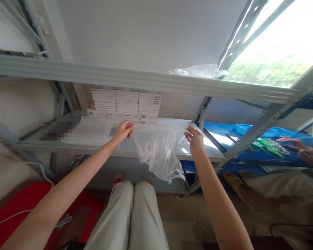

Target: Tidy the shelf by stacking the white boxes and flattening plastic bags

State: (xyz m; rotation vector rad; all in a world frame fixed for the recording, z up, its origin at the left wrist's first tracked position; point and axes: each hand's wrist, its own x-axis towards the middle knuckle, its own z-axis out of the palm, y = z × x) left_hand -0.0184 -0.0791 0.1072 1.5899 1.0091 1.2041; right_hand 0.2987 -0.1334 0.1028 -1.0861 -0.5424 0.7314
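Note:
A clear plastic bag (159,149) hangs stretched between my two hands, its lower part drooping over the front edge of the metal shelf (114,150). My left hand (124,130) pinches the bag's upper left corner. At the upper right corner, my right hand (194,138) grips it between thumb and fingers. Flat on the shelf, left of my left hand, lie more clear plastic sheets or bags (91,130). Behind them stand stacked white boxes (127,103) with printed labels.
Another crumpled plastic bag (198,71) rests on the upper shelf beam (146,80). At the right, a co-worker's hands (294,144) are near green packets (271,147) and a blue tray (258,130). A red plastic stool or chair (90,211) stands at lower left.

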